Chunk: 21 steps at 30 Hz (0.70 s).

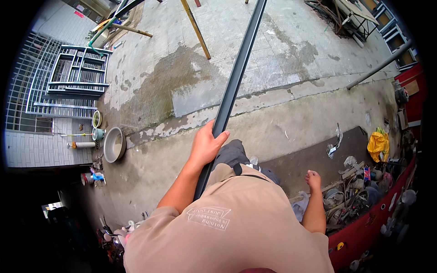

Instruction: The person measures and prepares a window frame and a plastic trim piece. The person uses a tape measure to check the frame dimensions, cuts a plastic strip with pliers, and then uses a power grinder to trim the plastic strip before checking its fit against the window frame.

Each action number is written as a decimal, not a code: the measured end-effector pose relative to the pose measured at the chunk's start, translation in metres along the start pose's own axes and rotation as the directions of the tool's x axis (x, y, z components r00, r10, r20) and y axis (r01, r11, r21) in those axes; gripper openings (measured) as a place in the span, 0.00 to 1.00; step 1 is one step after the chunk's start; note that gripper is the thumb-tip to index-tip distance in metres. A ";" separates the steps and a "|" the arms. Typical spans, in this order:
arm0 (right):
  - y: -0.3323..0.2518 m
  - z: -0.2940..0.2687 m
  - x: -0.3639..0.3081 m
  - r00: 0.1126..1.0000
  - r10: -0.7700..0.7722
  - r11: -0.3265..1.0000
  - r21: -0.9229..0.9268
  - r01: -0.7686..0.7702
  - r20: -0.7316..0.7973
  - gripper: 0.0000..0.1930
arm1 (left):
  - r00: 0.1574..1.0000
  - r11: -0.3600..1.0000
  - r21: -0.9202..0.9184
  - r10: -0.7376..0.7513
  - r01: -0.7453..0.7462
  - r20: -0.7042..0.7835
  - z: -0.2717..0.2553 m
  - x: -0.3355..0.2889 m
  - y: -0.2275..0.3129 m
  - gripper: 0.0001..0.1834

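A long dark metal channel bar (236, 73) runs from beside my body out past the far edge of the view. My left hand (207, 143) is closed around it near my waist, with the thumb lying along the bar's right side. The bar's near end passes under my left arm, next to my shirt. My right hand (313, 180) hangs out to the right with its fingers curled. It touches nothing that I can see, and whether anything small is inside the fingers is hidden.
A grey metal basin (114, 144) stands at the left, near stacked metal window frames (77, 75). A yellow post (195, 29) rises ahead. At the right lie a brown board (300, 154), a yellow bag (378, 144) and heaped scrap (353, 195). A grey pole (380, 64) slants at the far right.
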State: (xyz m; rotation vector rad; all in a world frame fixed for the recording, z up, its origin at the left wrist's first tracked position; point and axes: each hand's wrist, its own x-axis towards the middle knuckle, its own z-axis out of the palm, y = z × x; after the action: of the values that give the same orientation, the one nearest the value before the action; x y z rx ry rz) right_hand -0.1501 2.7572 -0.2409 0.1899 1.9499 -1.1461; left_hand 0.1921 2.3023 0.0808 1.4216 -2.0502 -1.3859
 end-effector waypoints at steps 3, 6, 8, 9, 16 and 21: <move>-0.074 0.001 0.018 0.988 -0.002 1.000 0.006 0.003 -0.156 0.13 | 0.995 0.983 0.156 0.097 -0.097 0.010 0.017 0.046 0.036 0.25; -0.129 0.031 0.030 0.993 -0.105 0.992 -0.072 0.101 -0.058 0.18 | 0.995 0.995 0.079 0.062 -0.068 0.076 0.024 0.094 0.065 0.29; -0.123 0.041 0.034 0.996 -0.084 0.991 -0.109 0.083 -0.007 0.17 | 0.990 0.987 -0.161 0.041 -0.019 0.132 0.039 0.145 0.054 0.26; -0.095 0.033 0.042 0.999 -0.038 0.993 -0.108 0.042 0.036 0.17 | 0.982 0.920 -0.391 0.048 0.027 0.181 0.049 0.172 0.056 0.23; -0.092 0.024 -0.008 0.963 0.251 0.938 -0.269 -0.216 0.101 0.12 | 0.939 0.859 -0.484 0.013 0.165 0.344 0.090 0.291 0.148 0.28; -0.090 -0.010 0.015 0.945 0.320 0.947 -0.056 -0.317 0.068 0.12 | 0.915 0.852 -0.460 -0.052 0.249 0.400 0.154 0.351 0.206 0.30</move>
State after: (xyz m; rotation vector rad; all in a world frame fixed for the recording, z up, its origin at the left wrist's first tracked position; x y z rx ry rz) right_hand -0.2114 2.7097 -0.1913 0.4166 1.7958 -0.8838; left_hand -0.1948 2.1025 0.0795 1.1695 -1.5876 -2.2097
